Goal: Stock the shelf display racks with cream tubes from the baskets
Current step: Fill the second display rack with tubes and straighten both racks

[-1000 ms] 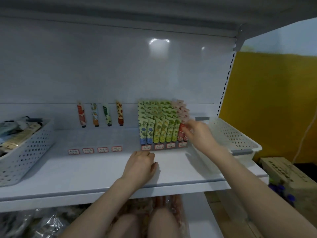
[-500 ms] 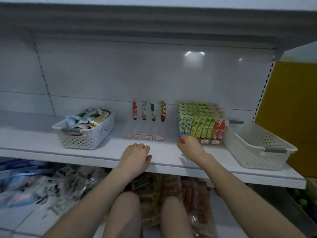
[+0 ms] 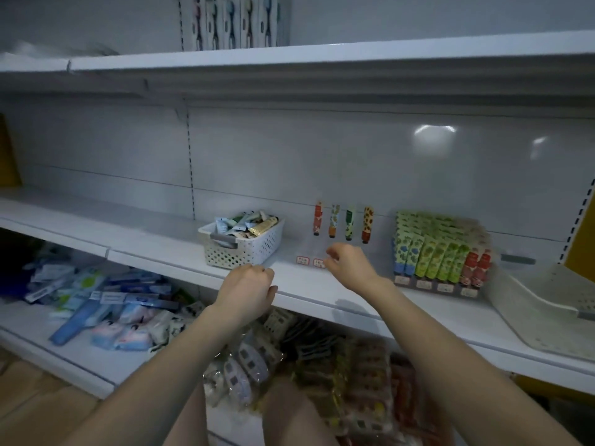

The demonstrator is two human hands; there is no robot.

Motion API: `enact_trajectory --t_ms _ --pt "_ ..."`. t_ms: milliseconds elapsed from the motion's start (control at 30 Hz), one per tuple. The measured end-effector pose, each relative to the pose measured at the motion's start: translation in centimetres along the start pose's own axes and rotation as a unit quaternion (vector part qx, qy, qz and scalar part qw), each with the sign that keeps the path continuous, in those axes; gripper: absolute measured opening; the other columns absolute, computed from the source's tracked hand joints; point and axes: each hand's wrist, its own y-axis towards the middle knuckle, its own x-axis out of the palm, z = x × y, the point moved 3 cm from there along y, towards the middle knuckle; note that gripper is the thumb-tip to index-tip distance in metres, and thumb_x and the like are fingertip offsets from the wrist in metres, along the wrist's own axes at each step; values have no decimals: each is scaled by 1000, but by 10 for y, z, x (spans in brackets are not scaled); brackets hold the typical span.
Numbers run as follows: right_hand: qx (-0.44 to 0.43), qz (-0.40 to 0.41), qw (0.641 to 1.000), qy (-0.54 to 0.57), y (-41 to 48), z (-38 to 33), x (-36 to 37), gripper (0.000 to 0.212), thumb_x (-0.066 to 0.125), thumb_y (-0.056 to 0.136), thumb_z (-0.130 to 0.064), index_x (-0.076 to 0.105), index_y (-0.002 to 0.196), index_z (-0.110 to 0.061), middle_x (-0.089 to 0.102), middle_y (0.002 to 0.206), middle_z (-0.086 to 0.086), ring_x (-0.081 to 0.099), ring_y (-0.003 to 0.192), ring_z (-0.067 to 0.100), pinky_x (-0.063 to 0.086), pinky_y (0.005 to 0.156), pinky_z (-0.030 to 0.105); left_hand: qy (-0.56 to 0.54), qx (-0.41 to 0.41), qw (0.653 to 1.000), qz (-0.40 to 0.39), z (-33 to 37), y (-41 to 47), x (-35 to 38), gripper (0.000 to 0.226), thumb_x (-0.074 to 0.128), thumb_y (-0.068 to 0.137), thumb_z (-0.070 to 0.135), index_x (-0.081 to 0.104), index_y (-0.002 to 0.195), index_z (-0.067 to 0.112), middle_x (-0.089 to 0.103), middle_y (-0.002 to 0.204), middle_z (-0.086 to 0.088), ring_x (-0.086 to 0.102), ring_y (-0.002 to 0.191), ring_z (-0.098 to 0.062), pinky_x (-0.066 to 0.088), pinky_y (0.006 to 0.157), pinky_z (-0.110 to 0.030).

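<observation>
Left hand (image 3: 248, 286): loosely curled and empty, at the shelf's (image 3: 154, 241) front edge.
Right hand (image 3: 349, 265): fingers curled over the front of the left rack (image 3: 309, 252); nothing is seen in it, and I cannot tell whether it grips the rack.
Tubes: heaped in the full basket (image 3: 238, 249), left of the left rack, toward the shelf's back.
Risk: the heap tops the rim, so a hasty grab could spill tubes. A nudge could topple the tubes standing in the rack or slide the light, clear rack.
Count: two baskets, one full and one empty basket (image 3: 544, 312) at the right end. Two racks. Four standing tubes (image 3: 350, 222) at the left rack's back. The right rack (image 3: 438, 252) is packed, with eight in the front row; the rest are uncountable.
</observation>
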Motion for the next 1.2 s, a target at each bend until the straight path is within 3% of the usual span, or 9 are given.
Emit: enact_trajectory --t_ms 267,500,700,767,867,1067,1200 --pt "-20 -30 999 17 39 -19 19 35 48 95 -16 52 125 2 57 125 18 53 115 31 45 95 39 -17 -43 999 1 -27 18 5 31 39 97 34 55 112 11 61 111 -7 56 102 -23 42 80 -30" --pt "-37 -32 997 62 87 -43 41 29 48 94 -12 58 110 9 63 107 23 59 99 34 47 87 42 -60 -104 993 0 -68 43 25 34 42 96 32 55 119 11 61 116 -8 57 106 -24 45 81 -32" --pt "-36 -43 994 93 142 -50 61 30 51 94 -13 58 112 10 62 112 24 57 104 34 44 88 37 -109 -160 981 -6 -108 85 44 27 44 94 28 60 103 7 63 99 -10 59 90 -28 41 62 -30" --pt "-22 -46 994 98 162 -49 65 30 50 94 -14 58 115 5 62 114 21 57 105 31 43 85 32 -125 -173 977 -8 -119 107 50 24 46 94 26 57 96 6 62 94 -12 57 85 -29 35 60 -29" --pt "3 -57 994 90 193 -41 75 30 50 95 -19 57 115 2 61 114 19 57 104 30 42 78 28 -141 -177 974 -13 -134 143 61 25 46 95 28 56 100 5 60 96 -14 53 81 -28 34 60 -30" --pt "51 -58 995 68 239 -31 92 33 49 95 -28 57 117 -5 60 117 12 58 103 24 42 77 27 -139 -167 974 -60 -156 219 90 30 45 96 28 53 103 0 56 105 -19 53 94 -32 35 66 -31" --pt "48 -60 994 71 252 -29 102 39 47 95 -36 59 111 -2 63 110 12 58 88 19 48 79 32 -161 -192 960 -126 -165 256 119 48 37 96 47 52 102 1 52 97 -13 53 94 -31 37 68 -31"
